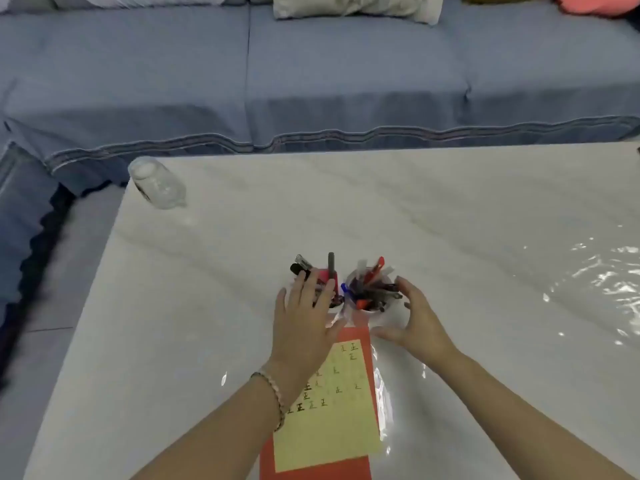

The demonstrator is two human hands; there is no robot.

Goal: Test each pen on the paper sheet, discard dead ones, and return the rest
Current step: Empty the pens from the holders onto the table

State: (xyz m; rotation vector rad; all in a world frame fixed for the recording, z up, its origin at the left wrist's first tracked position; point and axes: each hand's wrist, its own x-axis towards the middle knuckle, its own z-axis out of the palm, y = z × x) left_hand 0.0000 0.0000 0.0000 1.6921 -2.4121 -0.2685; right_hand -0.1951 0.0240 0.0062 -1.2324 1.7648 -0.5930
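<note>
Head view, left hand (304, 317): fingers straight and spread, palm down, pinching nothing. It hovers over the near side of the red holder (324, 278); contact is unclear.
Right hand (420, 327): fingers loosely curved and apart, holding no pen. It sits just right of the clear cup (379, 313); I cannot tell if it touches.
Pens (372, 292): 2 bunches at the fingertips. Dark ones stand in the red holder under the left fingers, and a mixed red, blue and black lot fills the cup between the 2 hands.
Paper sheet (332, 427): yellow, on a red backing, lying bodyward of both hands and partly under the left wrist.
Done: small marks in several inks crowd the sheet's far half, so testing looks well along.
Left: no pen is out. Which bunch is tested I cannot tell, and no discarded pens show.
Farther out: an upturned glass jar (156, 185) stands well beyond the left hand at the table (450, 220) corner.
</note>
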